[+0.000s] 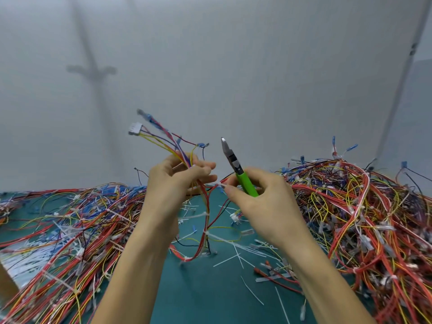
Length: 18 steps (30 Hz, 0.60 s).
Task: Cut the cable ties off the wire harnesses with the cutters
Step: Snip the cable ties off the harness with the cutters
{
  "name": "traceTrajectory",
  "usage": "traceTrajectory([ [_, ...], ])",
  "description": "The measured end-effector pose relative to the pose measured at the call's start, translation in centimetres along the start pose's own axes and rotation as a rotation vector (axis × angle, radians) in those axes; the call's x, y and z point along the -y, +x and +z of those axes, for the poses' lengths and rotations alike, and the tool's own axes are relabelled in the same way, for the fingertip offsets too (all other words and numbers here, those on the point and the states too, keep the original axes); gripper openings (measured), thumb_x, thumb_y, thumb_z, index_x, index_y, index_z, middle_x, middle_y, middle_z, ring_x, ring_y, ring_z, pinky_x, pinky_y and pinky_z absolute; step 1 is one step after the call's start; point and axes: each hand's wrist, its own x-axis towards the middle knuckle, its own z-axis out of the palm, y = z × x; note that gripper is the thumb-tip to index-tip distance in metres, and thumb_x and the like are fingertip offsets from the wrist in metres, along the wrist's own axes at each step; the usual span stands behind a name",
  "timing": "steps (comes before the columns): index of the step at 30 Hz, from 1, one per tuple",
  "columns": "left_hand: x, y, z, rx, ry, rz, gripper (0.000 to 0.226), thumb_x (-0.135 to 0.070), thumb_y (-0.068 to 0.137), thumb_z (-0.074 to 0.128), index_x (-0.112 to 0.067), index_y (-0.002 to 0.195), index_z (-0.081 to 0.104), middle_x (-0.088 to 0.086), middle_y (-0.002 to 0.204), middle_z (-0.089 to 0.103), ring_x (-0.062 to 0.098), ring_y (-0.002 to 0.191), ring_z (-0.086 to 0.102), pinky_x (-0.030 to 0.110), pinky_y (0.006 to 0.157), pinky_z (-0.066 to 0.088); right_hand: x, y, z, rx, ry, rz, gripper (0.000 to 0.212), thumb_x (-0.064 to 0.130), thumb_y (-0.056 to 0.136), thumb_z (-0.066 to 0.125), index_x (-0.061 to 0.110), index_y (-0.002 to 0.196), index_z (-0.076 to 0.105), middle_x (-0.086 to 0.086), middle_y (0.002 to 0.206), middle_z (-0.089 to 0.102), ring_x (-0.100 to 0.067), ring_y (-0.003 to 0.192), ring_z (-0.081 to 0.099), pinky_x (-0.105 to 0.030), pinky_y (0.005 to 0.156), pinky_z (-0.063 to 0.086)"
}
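So, main risk as I see it: the cutters [236, 167] nick a wire instead of a tie. The ties [200, 215] sit tight on thin wires, so a sloppy bite would cut insulation. Second risk: the blade tips are near the left fingertips, so a slip could catch skin. Third: the harness [168, 146] hangs down to the surface [210, 288] among loose cut ties [236, 253] and may snag when pulled.

Left hand [177, 181]: clenched round the harness mid-length, holding it up in the centre, with the white connector [135, 128] fanning up and left.

Right hand [259, 195]: curled round the green handles, blades up, apparently closed and touching nothing. Its thumb and forefinger seem to pinch a small white bit by the harness; tie or wire end, I can't tell. That split grip could let the cutters slip.

Piles of harnesses lie left [70, 218] and right [350, 206].
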Motion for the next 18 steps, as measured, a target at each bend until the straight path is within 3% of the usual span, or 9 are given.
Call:
traceTrajectory([
  [4, 0.0, 0.1, 0.0, 0.064, 0.196, -0.099, 0.026, -0.008, 0.087, 0.058, -0.020, 0.078, 0.080, -0.001, 0.086, 0.077, 0.009, 0.073, 0.070, 0.031, 0.074, 0.058, -0.3, 0.3, -0.7, -0.003, -0.008, -0.088, 0.009, 0.029, 0.086, 0.069, 0.031, 0.079, 0.063, 0.016, 0.060, 0.057, -0.009, 0.057, 0.048, -0.030, 0.057, 0.042],
  [7, 0.3, 0.2, 0.2, 0.126, 0.252, -0.183, 0.023, -0.024, 0.087, 0.064, -0.012, 0.073, 0.078, 0.004, 0.080, 0.077, 0.012, 0.067, 0.072, 0.034, 0.077, 0.057, -0.3, 0.4, -1.4, 0.055, 0.021, -0.106, 0.013, 0.024, 0.088, 0.069, 0.029, 0.079, 0.062, 0.015, 0.056, 0.053, -0.007, 0.053, 0.041, -0.024, 0.054, 0.033],
  [11, 0.7, 0.2, 0.4, 0.209, 0.252, -0.185, 0.018, -0.036, 0.080, 0.072, -0.021, 0.073, 0.079, 0.001, 0.080, 0.077, 0.008, 0.070, 0.071, 0.022, 0.070, 0.056, -0.1, 0.6, -2.1, 0.128, 0.046, -0.127, 0.020, 0.017, 0.090, 0.068, 0.028, 0.075, 0.061, 0.002, 0.074, 0.066, -0.004, 0.052, 0.040, -0.018, 0.052, 0.034],
  [15, 0.9, 0.2, 0.5, 0.242, 0.203, -0.193, 0.019, -0.041, 0.069, 0.073, -0.025, 0.076, 0.080, -0.002, 0.081, 0.077, 0.002, 0.069, 0.067, 0.020, 0.067, 0.051, -0.2, 0.6, -2.3, 0.135, 0.031, -0.122, 0.018, 0.018, 0.090, 0.068, 0.027, 0.076, 0.061, 0.005, 0.065, 0.060, -0.009, 0.054, 0.043, -0.023, 0.051, 0.037],
  [18, 0.8, 0.2, 0.2, 0.302, 0.121, -0.208, 0.025, -0.042, 0.062, 0.073, -0.025, 0.079, 0.080, -0.004, 0.080, 0.075, 0.002, 0.069, 0.065, 0.017, 0.065, 0.049, -0.2, 0.6, -1.8, 0.094, 0.013, -0.077, 0.016, 0.028, 0.088, 0.071, 0.027, 0.075, 0.062, 0.014, 0.058, 0.057, -0.005, 0.054, 0.046, -0.018, 0.052, 0.036],
])
